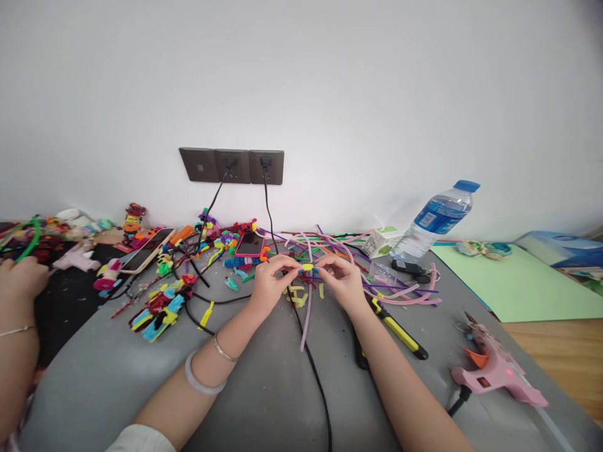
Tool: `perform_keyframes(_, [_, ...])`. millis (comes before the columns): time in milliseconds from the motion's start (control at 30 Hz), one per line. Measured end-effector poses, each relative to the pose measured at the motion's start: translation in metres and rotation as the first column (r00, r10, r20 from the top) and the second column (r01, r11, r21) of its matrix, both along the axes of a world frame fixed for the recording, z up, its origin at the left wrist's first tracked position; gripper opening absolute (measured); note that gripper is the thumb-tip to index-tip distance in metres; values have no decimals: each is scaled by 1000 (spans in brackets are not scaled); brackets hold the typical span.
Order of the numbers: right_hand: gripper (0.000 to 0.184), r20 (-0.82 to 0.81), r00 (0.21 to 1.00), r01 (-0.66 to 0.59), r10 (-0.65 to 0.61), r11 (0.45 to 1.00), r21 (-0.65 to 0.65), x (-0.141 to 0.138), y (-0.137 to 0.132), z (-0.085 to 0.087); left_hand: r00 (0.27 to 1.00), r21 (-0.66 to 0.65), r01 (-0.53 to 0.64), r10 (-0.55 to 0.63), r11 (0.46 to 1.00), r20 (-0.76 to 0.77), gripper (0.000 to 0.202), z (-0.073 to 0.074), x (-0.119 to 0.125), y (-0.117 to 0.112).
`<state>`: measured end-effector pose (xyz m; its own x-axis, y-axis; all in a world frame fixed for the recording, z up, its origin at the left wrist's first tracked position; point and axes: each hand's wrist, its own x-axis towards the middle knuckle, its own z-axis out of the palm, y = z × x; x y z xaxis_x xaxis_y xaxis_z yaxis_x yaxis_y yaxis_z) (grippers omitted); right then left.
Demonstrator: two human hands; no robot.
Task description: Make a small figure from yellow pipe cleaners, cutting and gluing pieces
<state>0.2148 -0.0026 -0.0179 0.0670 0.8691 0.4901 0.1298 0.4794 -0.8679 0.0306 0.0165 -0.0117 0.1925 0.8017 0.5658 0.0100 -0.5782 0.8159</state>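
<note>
Between my two hands is a small yellow and blue pipe-cleaner piece (308, 268), held above the grey table. My left hand (272, 279) pinches its left end between thumb and fingertips. The right end sits in the pinch of my right hand (343, 276). Behind and below it, a lilac pipe cleaner (306, 320) lies lengthwise on the table. Short yellow pipe-cleaner bits (296, 296) are scattered just under my hands. Fingertips cover both ends of the piece, so its full shape is hidden.
A pink glue gun (502, 376) lies at right, near yellow-black pliers (400, 333). A water bottle (436, 220) leans by a drink carton (382, 241). Pipe-cleaner figures (160, 307) crowd the left. A black cable (313, 370) crosses the table. Another person's hand (21, 282) is far left.
</note>
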Motion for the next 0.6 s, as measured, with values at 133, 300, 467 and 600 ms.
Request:
perform_keyframes(133, [10,-15,1000,3,-3,1000,11,-1,0,0,1000,0,6,-6,1000,-27,8,2,1,-1])
perform_keyframes(300, [11,-4,1000,5,-5,1000,21,-2,1,1,997,23,12,-10,1000,-77,8,4,0,-2])
perform_keyframes(467, [7,-16,1000,-5,6,999,48,-3,1,1,995,-44,40,-44,998,-87,8,2,0,-2])
perform_keyframes(600, [5,-10,1000,-16,16,998,61,-2,1,1,996,-99,24,-32,995,-83,12,2,1,-2])
